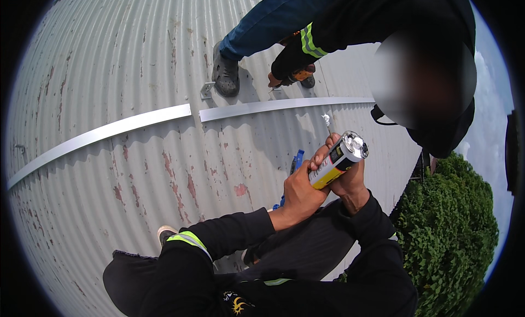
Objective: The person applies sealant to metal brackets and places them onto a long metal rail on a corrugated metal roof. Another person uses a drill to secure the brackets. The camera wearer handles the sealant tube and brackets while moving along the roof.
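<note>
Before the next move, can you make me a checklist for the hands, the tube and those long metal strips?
1. Tube supported: ok, left hand and right hand are both on it.
2. Which hand has the white-tipped stick: cannot tell, fingers overlap.
3. Left strip and right strip meeting: not ok, a gap shows.
4. Co-worker's hand clear of the tube: ok, apart.
5. Roof paint unbroken: not ok, it's peeling.
</note>
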The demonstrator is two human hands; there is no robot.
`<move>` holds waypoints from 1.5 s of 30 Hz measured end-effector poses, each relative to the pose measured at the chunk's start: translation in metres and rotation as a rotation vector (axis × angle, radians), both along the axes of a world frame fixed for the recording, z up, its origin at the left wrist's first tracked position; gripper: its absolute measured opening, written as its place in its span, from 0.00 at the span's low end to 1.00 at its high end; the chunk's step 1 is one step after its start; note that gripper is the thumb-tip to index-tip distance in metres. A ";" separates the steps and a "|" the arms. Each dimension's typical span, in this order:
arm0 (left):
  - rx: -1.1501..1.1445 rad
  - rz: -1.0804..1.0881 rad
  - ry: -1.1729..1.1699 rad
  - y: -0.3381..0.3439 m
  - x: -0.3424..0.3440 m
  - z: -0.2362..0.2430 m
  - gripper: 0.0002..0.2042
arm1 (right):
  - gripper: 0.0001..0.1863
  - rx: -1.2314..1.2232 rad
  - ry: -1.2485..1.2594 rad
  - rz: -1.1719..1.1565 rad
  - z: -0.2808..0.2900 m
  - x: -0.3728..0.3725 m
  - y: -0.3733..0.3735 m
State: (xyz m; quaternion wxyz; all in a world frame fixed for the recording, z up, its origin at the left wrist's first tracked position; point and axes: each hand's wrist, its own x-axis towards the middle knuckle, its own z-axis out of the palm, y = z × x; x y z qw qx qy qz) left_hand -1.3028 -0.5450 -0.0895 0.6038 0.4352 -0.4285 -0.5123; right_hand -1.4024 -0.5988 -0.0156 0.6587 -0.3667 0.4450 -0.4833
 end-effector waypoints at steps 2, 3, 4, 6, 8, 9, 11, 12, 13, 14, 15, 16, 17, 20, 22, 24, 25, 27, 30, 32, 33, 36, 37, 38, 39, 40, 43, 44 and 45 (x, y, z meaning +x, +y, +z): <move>0.009 -0.004 -0.012 0.001 -0.002 -0.004 0.21 | 0.19 0.002 0.004 -0.001 0.000 0.000 0.000; -0.008 0.021 -0.004 0.002 -0.004 -0.005 0.21 | 0.19 0.004 0.007 -0.001 0.000 -0.001 0.000; 0.011 -0.003 -0.016 0.002 -0.004 -0.004 0.21 | 0.19 0.006 0.010 -0.001 -0.001 -0.001 0.000; 0.010 -0.002 -0.019 0.000 0.000 0.001 0.22 | 0.19 0.012 -0.015 0.003 -0.001 -0.002 0.000; 0.007 -0.069 -0.065 -0.006 0.015 0.014 0.21 | 0.20 0.000 -0.016 -0.009 0.000 -0.004 -0.001; 0.059 -0.167 -0.109 -0.010 0.026 0.023 0.21 | 0.20 -0.013 -0.005 -0.023 0.001 -0.005 -0.001; -0.094 -0.485 -0.623 -0.024 0.062 0.041 0.22 | 0.20 -0.034 0.027 -0.042 0.004 -0.006 -0.001; -0.132 -0.681 -0.936 -0.033 0.082 0.050 0.23 | 0.20 -0.039 0.046 -0.050 0.005 -0.006 0.000; -0.244 -0.896 -1.015 -0.036 0.103 0.059 0.24 | 0.20 -0.043 0.061 -0.064 0.007 -0.005 0.002; -0.412 -1.001 -0.918 -0.032 0.120 0.069 0.23 | 0.19 -0.041 0.054 -0.030 0.008 -0.003 0.004; -0.602 -1.026 -0.824 -0.030 0.131 0.079 0.21 | 0.19 -0.038 0.050 0.009 0.009 -0.002 0.004; -0.625 -1.201 -0.445 -0.027 0.135 0.090 0.21 | 0.18 -0.034 0.043 0.048 0.010 0.000 0.005; -0.693 -1.254 0.028 -0.023 0.134 0.101 0.20 | 0.18 -0.036 0.025 0.071 0.010 0.003 0.005; -0.372 -1.332 0.992 0.005 0.125 0.136 0.11 | 0.18 0.035 -0.011 0.044 0.011 0.009 0.000; 0.027 -1.389 1.538 0.029 0.126 0.151 0.05 | 0.17 0.065 -0.034 0.055 0.012 0.013 -0.001; 0.039 -1.442 1.759 0.045 0.125 0.155 0.07 | 0.17 0.082 -0.045 0.061 0.013 0.014 0.000; -0.027 -1.478 1.790 0.045 0.122 0.152 0.08 | 0.17 0.087 -0.047 0.066 0.014 0.015 0.001; -0.224 -1.551 1.761 0.042 0.113 0.143 0.09 | 0.17 0.067 -0.029 0.075 0.014 0.014 0.002; -0.426 -1.599 1.779 0.038 0.104 0.133 0.09 | 0.17 0.055 -0.035 0.089 0.009 0.013 0.000; -0.470 -1.545 1.865 0.039 0.102 0.135 0.09 | 0.18 0.045 -0.028 0.086 0.009 0.011 0.000; -0.485 -1.475 1.901 0.041 0.104 0.136 0.08 | 0.18 0.039 -0.018 0.089 0.009 0.010 0.000; -0.327 -1.562 1.863 0.036 0.112 0.136 0.09 | 0.17 0.033 -0.020 0.083 0.011 0.010 0.000; -0.295 -1.643 1.831 0.034 0.113 0.136 0.09 | 0.17 0.032 -0.021 0.081 0.012 0.010 0.001; -0.368 -1.721 1.817 0.027 0.110 0.135 0.10 | 0.17 0.046 -0.020 0.081 0.012 0.011 0.002; -0.488 -1.693 1.842 0.026 0.107 0.139 0.11 | 0.17 0.043 -0.026 0.083 0.011 0.012 0.002; -0.606 -1.660 1.868 0.024 0.104 0.140 0.12 | 0.17 0.046 -0.022 0.080 0.011 0.012 0.002; -0.682 -1.409 1.869 0.029 0.103 0.149 0.15 | 0.18 0.044 -0.032 0.075 0.010 0.012 0.002; -0.471 -1.434 1.745 0.036 0.114 0.146 0.15 | 0.18 0.036 -0.041 0.077 0.009 0.012 0.002; -0.419 -1.479 1.710 0.034 0.114 0.144 0.15 | 0.18 0.046 -0.053 0.078 0.008 0.011 0.002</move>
